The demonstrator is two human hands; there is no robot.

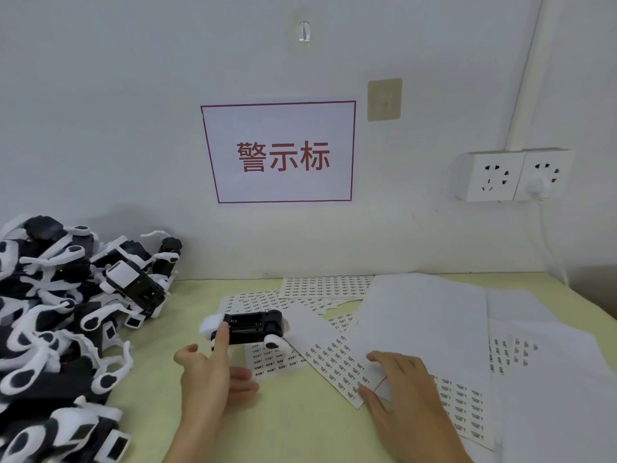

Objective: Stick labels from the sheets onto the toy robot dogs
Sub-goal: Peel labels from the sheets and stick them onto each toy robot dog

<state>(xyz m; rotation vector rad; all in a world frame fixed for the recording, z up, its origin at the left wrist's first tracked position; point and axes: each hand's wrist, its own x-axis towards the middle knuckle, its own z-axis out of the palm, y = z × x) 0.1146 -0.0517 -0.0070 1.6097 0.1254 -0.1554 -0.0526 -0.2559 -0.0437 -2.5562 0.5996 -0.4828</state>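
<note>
One black-and-white toy robot dog (pixel 248 329) lies belly-up on the green table, partly over a label sheet (pixel 273 360). My left hand (pixel 208 372) points its index finger out and presses the tip on the dog's left end, the other fingers curled. My right hand (pixel 400 392) lies flat with spread fingers on another label sheet (pixel 337 365) to the right. Several more label sheets (pixel 325 285) fan out behind the dog.
A big pile of black-and-white toy robot dogs (pixel 60 315) fills the table's left side. Blank white sheets (pixel 467 329) overlap on the right. On the wall are a red-framed sign (pixel 278 152) and a double socket (pixel 510 175) with a plug in it.
</note>
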